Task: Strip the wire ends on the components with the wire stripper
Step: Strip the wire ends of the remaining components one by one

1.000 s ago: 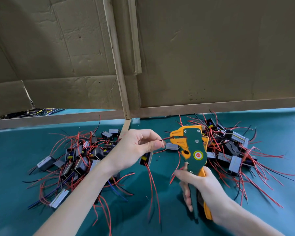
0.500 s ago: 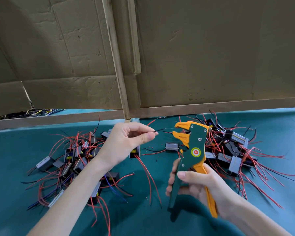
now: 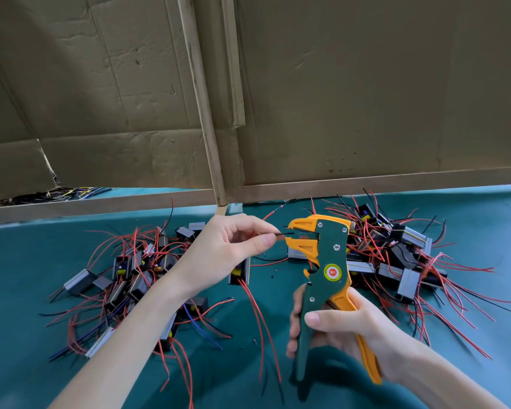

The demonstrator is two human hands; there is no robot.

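left hand [image 3: 227,252] pinches wire [image 3: 284,233] (black) at stripper [image 3: 328,255] mouth | right hand [image 3: 345,326] grips stripper | component piles [image 3: 136,270] flank both on worktop [image 3: 27,261] | cardboard [image 3: 366,98] behind

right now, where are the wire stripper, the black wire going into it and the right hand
wire stripper [image 3: 332,272]: head view, on its round label
black wire [image 3: 284,233]: head view, on the short stretch just before the jaws
right hand [image 3: 357,326]: head view, at the base of the thumb
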